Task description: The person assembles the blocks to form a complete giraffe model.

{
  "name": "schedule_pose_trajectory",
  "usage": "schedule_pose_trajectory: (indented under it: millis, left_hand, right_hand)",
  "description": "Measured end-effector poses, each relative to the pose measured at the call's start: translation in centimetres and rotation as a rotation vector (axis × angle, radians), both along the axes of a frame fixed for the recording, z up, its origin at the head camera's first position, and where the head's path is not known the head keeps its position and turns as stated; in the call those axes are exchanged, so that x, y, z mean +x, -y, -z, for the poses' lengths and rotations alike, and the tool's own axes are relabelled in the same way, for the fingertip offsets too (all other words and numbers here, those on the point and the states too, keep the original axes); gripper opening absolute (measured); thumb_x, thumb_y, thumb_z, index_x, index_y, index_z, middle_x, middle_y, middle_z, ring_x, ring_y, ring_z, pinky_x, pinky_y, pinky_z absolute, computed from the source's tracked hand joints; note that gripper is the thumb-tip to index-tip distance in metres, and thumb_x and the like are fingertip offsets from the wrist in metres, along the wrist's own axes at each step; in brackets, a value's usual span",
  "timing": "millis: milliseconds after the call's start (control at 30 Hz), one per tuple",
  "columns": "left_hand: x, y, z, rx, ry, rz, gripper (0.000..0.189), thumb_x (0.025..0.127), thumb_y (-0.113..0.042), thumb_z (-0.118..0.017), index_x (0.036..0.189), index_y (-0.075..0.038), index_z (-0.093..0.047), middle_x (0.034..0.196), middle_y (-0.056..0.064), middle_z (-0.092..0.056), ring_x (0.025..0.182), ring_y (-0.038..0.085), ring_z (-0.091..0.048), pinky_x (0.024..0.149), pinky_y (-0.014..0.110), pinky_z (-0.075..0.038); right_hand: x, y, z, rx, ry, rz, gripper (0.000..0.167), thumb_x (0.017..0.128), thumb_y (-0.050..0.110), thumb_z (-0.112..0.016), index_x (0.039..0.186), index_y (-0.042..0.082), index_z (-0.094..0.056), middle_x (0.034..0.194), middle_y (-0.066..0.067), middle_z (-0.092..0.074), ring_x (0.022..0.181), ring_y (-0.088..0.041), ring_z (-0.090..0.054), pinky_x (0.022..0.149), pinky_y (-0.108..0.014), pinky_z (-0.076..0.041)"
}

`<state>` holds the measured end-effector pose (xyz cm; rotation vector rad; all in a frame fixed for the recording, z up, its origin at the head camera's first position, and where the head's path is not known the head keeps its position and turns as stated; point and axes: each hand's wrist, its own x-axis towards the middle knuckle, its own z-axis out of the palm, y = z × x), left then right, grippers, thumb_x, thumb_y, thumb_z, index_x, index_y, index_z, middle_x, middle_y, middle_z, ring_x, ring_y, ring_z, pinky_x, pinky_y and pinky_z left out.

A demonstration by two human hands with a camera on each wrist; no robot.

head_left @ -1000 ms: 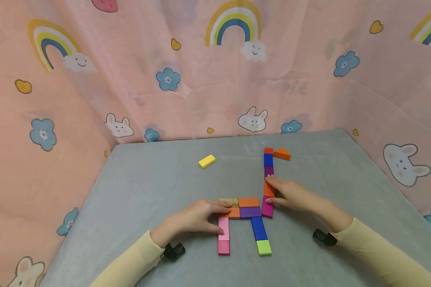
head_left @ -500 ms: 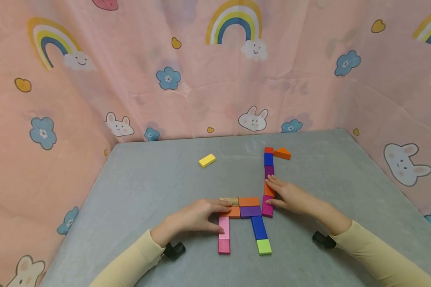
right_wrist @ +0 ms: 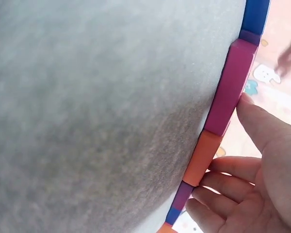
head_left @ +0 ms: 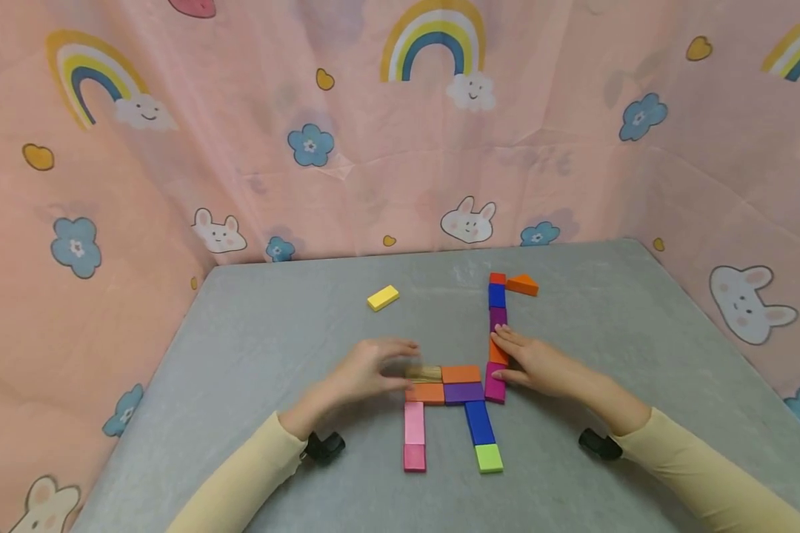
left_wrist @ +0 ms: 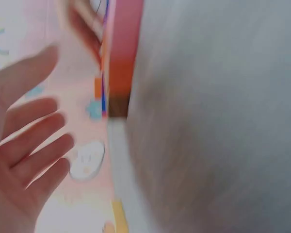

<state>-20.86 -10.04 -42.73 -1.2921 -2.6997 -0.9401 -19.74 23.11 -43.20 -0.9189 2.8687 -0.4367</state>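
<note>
Flat coloured blocks lie joined on the grey table. Two rows hold a wood-grain block (head_left: 428, 374), an orange block (head_left: 461, 374), another orange block (head_left: 427, 394) and a purple block (head_left: 463, 393). Below hang pink blocks (head_left: 414, 423) on the left, and a blue block (head_left: 479, 423) with a green block (head_left: 489, 458). My left hand (head_left: 363, 371) hovers by the wood-grain block, fingers spread and holding nothing. On the right column, my right hand (head_left: 540, 364) rests its thumb on the magenta block (right_wrist: 233, 90) and its fingertips near the column's orange block (right_wrist: 203, 155).
Higher in the column come a dark purple block (head_left: 498, 319), a blue block (head_left: 497, 295) and a red block (head_left: 497, 278). An orange triangular block (head_left: 523, 285) sits beside the top. A yellow block (head_left: 383, 298) lies apart at the back. Patterned pink curtain (head_left: 373, 185) surrounds the table.
My left hand has risen off the orange and pink blocks and shifted away toward the back. My right hand stays on the column. The blocks look unmoved.
</note>
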Motion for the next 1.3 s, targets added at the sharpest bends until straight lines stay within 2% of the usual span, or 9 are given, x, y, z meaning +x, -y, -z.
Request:
schedule_pose_trajectory:
  millis: [100, 233, 367, 500, 667, 933, 1067, 1300]
  left_hand:
    - [-2.6, 0.5, -0.7, 0.105, -0.040, -0.184, 0.046, 0.076, -0.027, -0.080, 0.116, -0.008, -0.067, 0.118, 0.005, -0.067, 0.110, 0.022, -0.062, 0.094, 0.036, -0.050]
    - [-6.2, 1.2, -1.3, 0.154, 0.039, -0.390, 0.047, 0.076, -0.025, -0.080, 0.117, -0.006, -0.066, 0.116, 0.008, -0.067, 0.104, 0.026, -0.063, 0.089, 0.039, -0.052]
    - [-9.0, 1.7, -1.2, 0.112, 0.153, -0.496, 0.048, 0.077, -0.025, -0.079, 0.119, -0.006, -0.065, 0.119, 0.010, -0.065, 0.108, 0.027, -0.060, 0.090, 0.040, -0.051]
    - [-10.7, 2.0, -0.6, 0.060, 0.231, -0.541, 0.050, 0.075, -0.024, -0.080, 0.119, -0.005, -0.065, 0.119, 0.012, -0.064, 0.109, 0.029, -0.058, 0.089, 0.042, -0.049]
    - [-11.8, 2.0, 0.1, 0.020, 0.263, -0.564, 0.049, 0.073, -0.025, -0.082, 0.114, -0.003, -0.067, 0.113, 0.014, -0.066, 0.102, 0.028, -0.062, 0.087, 0.040, -0.051]
    - [-12.4, 1.6, 0.9, -0.031, 0.266, -0.612, 0.037, 0.073, -0.025, -0.082, 0.101, -0.004, -0.071, 0.097, 0.010, -0.069, 0.086, 0.022, -0.058, 0.074, 0.031, -0.048]
    - [-12.5, 1.6, 1.3, -0.019, 0.274, -0.636, 0.033, 0.074, -0.023, -0.082, 0.100, -0.005, -0.071, 0.095, 0.010, -0.068, 0.084, 0.021, -0.058, 0.071, 0.029, -0.048]
    - [-12.8, 1.5, 1.5, -0.030, 0.280, -0.641, 0.035, 0.075, -0.023, -0.081, 0.102, -0.003, -0.071, 0.097, 0.011, -0.068, 0.086, 0.022, -0.058, 0.074, 0.031, -0.048]
  right_hand:
    - [-0.1, 0.0, 0.0, 0.008, 0.005, 0.005, 0.070, 0.090, 0.037, -0.062, 0.140, -0.007, -0.040, 0.146, -0.026, -0.037, 0.136, -0.041, -0.034, 0.104, -0.053, -0.037]
    - [-0.2, 0.0, 0.0, 0.019, 0.013, 0.007, 0.071, 0.090, 0.038, -0.062, 0.140, -0.006, -0.039, 0.147, -0.024, -0.036, 0.136, -0.040, -0.034, 0.104, -0.052, -0.037]
    - [-0.3, 0.0, 0.0, 0.015, 0.023, 0.008, 0.071, 0.090, 0.038, -0.062, 0.141, -0.006, -0.038, 0.148, -0.024, -0.036, 0.137, -0.039, -0.034, 0.104, -0.052, -0.037]
    - [-0.4, 0.0, 0.1, 0.013, 0.016, 0.009, 0.072, 0.090, 0.039, -0.062, 0.141, -0.005, -0.038, 0.148, -0.023, -0.036, 0.137, -0.039, -0.034, 0.104, -0.052, -0.037]
    - [-0.4, 0.0, 0.4, 0.004, 0.001, 0.006, 0.072, 0.089, 0.040, -0.062, 0.141, -0.005, -0.039, 0.147, -0.023, -0.037, 0.136, -0.038, -0.035, 0.104, -0.051, -0.037]
    - [-0.2, -0.2, 0.6, -0.015, 0.005, 0.010, 0.072, 0.089, 0.039, -0.063, 0.141, -0.006, -0.039, 0.147, -0.024, -0.036, 0.137, -0.039, -0.034, 0.104, -0.052, -0.036]
    - [-0.2, -0.2, 0.6, -0.004, 0.015, 0.011, 0.072, 0.090, 0.039, -0.062, 0.141, -0.005, -0.038, 0.147, -0.024, -0.036, 0.137, -0.040, -0.034, 0.104, -0.052, -0.036]
    - [-0.2, -0.2, 0.6, -0.026, 0.003, 0.007, 0.071, 0.090, 0.038, -0.063, 0.140, -0.007, -0.039, 0.147, -0.025, -0.036, 0.136, -0.040, -0.035, 0.104, -0.052, -0.036]
